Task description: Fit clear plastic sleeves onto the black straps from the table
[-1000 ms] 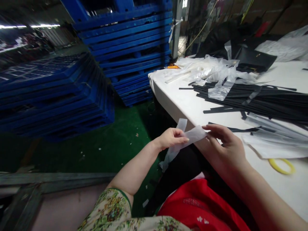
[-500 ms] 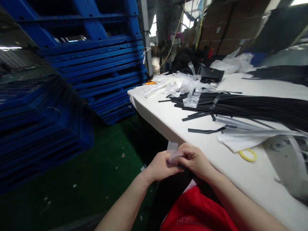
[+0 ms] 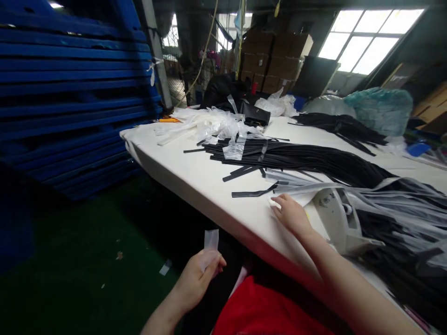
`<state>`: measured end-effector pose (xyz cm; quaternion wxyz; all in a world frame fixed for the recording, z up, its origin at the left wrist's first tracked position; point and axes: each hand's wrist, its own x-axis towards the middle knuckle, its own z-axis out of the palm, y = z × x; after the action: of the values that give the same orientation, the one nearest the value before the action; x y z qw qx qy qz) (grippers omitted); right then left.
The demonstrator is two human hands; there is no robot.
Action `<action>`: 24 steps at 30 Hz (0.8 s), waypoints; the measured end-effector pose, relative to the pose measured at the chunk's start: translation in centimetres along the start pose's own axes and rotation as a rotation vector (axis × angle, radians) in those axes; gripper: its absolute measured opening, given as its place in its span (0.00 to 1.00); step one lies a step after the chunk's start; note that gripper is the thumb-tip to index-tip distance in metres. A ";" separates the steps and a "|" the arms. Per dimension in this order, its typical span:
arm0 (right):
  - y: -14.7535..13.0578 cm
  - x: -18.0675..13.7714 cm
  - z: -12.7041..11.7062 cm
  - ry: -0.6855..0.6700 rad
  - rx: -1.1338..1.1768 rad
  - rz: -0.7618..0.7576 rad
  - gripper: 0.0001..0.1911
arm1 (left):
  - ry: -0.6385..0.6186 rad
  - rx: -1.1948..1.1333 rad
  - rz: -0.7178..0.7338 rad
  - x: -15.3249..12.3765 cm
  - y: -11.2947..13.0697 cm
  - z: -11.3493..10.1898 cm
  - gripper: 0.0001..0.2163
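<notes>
My left hand (image 3: 195,281) is closed around a strip of clear plastic film (image 3: 211,240), held in front of the table edge with its upper end sticking up. My right hand (image 3: 293,215) is over the white tabletop, fingertips pinched together beside a whitish bit too small to name. Just beyond those fingertips lie clear plastic strips (image 3: 282,177) and a loose black strip (image 3: 249,193). A white curved plastic object (image 3: 338,218) stands right of my right hand. Something yellow is mostly hidden behind my right wrist.
A bundle of black strips (image 3: 303,158) stretches across the white table (image 3: 195,181). Crumpled clear plastic (image 3: 216,123) and an orange-handled tool (image 3: 169,120) lie toward the far left corner. Blue pallets (image 3: 77,102) are stacked to the left. A scrap (image 3: 165,267) lies on the green floor.
My hands were together on the plastic film; now they are apart. The left keeps the film, while the right has moved out over the table. The view has swung to the right.
</notes>
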<state>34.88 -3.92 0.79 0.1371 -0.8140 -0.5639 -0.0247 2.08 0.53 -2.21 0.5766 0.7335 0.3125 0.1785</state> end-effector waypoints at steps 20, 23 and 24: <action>2.9 1.9 -1.7 0.181 0.056 0.142 0.10 | -0.080 0.276 0.140 -0.7 0.3 3.5 0.24; -0.3 2.3 -3.4 0.185 0.108 0.131 0.10 | -0.114 0.379 0.256 0.1 0.5 5.2 0.22; -2.1 2.1 -4.0 0.175 0.134 0.101 0.09 | -0.124 0.396 0.301 0.5 0.8 5.9 0.21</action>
<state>34.17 -2.37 5.45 0.2409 -0.8251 -0.5085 -0.0507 6.36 -3.59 -3.14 0.4065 0.8800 0.1926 0.1523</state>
